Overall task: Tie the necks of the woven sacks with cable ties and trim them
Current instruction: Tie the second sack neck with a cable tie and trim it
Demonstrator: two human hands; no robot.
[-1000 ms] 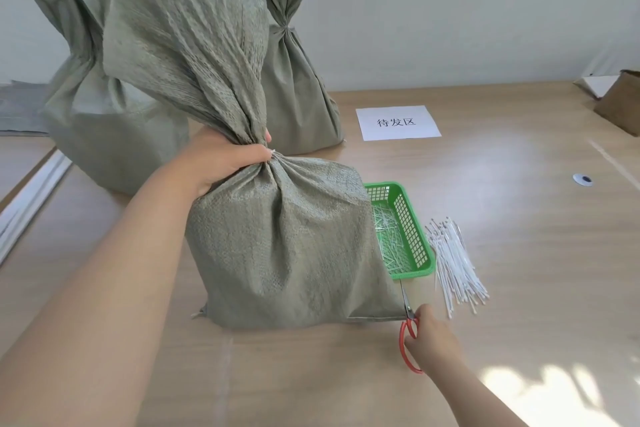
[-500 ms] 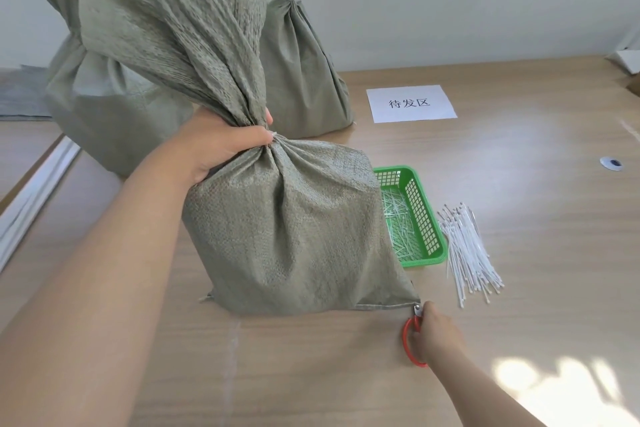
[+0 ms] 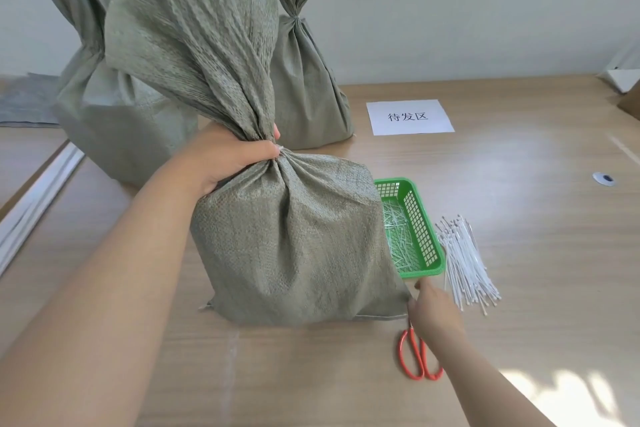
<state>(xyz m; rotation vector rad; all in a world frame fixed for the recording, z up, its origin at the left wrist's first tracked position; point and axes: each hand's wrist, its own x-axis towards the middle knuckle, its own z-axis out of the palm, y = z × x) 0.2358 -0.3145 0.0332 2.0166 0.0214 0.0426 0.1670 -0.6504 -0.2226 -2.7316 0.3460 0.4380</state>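
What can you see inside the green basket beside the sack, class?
Short white strips, seemingly trimmed cable-tie ends, lie loose on the floor of the green basket. The sack covers its left side, so anything there is hidden.

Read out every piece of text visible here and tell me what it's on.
"待发区": black print on the white paper sheet lying on the wooden table.
Nothing else can be read: the front sack, green basket and scissors show no lettering, and the small round disc near the table's right edge bears no legible marking.
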